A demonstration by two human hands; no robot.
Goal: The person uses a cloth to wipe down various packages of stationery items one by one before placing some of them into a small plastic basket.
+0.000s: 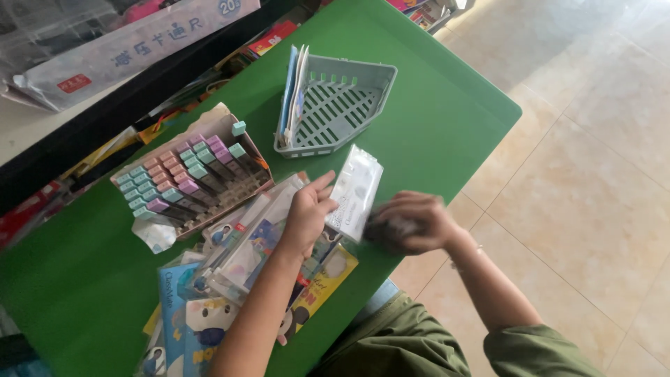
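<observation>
My left hand (308, 211) grips the near edge of a flat clear plastic packet (356, 191) with white contents, holding it just above the green table (433, 119). My right hand (413, 222) is closed around a dark, blurred cloth-like wad (386, 230) at the packet's near right corner. Under my left forearm lies a pile of clear stationery packets (244, 244) and colourful cartoon packs (195, 321).
A grey slotted corner basket (342, 105) holding several flat packets stands behind the hands. To the left sits a cardboard box of pastel-capped markers (192, 178). Shelves with more goods run along the table's far left. Tiled floor lies to the right.
</observation>
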